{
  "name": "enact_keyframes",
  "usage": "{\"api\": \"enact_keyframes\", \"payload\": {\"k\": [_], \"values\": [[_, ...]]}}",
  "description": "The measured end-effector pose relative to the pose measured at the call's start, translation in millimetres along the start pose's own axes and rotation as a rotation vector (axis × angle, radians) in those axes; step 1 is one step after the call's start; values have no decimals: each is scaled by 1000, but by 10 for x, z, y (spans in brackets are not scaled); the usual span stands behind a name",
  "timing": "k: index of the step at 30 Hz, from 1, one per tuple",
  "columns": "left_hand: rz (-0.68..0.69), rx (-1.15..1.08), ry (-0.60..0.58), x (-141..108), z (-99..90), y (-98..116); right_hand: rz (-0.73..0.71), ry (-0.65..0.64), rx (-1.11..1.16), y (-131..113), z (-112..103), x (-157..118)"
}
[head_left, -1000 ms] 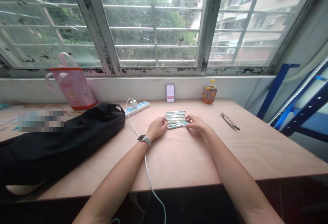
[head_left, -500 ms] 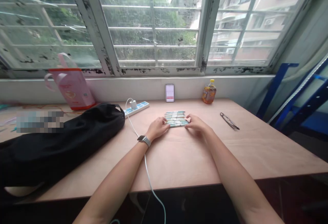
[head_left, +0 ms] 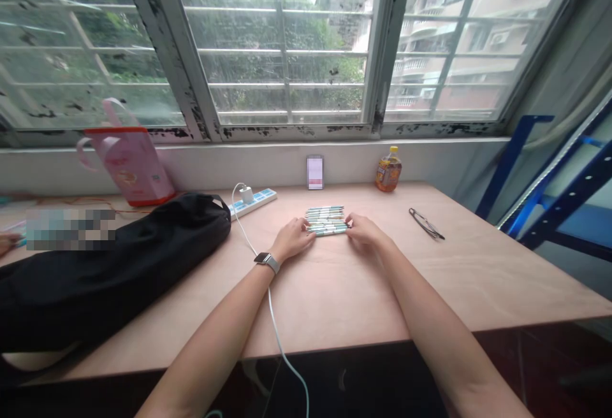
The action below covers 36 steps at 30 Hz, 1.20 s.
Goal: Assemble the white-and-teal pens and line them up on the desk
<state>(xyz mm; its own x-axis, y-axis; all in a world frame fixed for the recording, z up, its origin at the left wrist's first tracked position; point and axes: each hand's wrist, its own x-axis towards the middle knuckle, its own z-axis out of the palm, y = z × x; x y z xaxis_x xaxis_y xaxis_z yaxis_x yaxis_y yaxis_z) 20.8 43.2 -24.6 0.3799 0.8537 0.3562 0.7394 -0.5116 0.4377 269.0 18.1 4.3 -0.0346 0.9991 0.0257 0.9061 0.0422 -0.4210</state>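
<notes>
Several slim pens (head_left: 326, 217), white and teal with dark details, lie side by side in a row on the wooden table (head_left: 329, 297). My left hand (head_left: 292, 237) has its fingers closed at the left end of the pens nearest me. At their right end, my right hand (head_left: 363, 230) pinches the tip of a near pen between thumb and fingers. Both palms face inward, low against the tabletop. A watch (head_left: 266, 261) is on my left wrist. The fingertips partly hide the pen ends.
A phone (head_left: 315, 172) leans on the wall behind the pens, with a drink bottle (head_left: 389, 169) to its right. Glasses (head_left: 426, 223) lie at right. On the left are a power strip (head_left: 261, 199), black bag (head_left: 157, 246), pink bag (head_left: 131, 169) and another person's hand (head_left: 6, 242).
My hands stay at the two ends of the pens, with the right fingers shifted slightly. Another person's hand has come into view at the left edge. The view has turned a little.
</notes>
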Motion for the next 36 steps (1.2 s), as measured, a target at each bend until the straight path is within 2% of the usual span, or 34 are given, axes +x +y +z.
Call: {"api": "enact_keyframes", "payload": {"k": [12, 21, 27, 32, 36], "values": [[-12, 21, 28, 1, 12, -4, 8, 11, 97, 4, 5, 12], [-14, 26, 29, -15, 12, -4, 98, 10, -38, -77, 18, 24], [-5, 27, 13, -15, -6, -8, 53, 39, -18, -98, 58, 22], [0, -8, 9, -16, -7, -16, -11, 66, 114, -20, 28, 5], [-39, 7, 50, -29, 2, -3, -78, 93, 179, -42, 28, -14]]}}
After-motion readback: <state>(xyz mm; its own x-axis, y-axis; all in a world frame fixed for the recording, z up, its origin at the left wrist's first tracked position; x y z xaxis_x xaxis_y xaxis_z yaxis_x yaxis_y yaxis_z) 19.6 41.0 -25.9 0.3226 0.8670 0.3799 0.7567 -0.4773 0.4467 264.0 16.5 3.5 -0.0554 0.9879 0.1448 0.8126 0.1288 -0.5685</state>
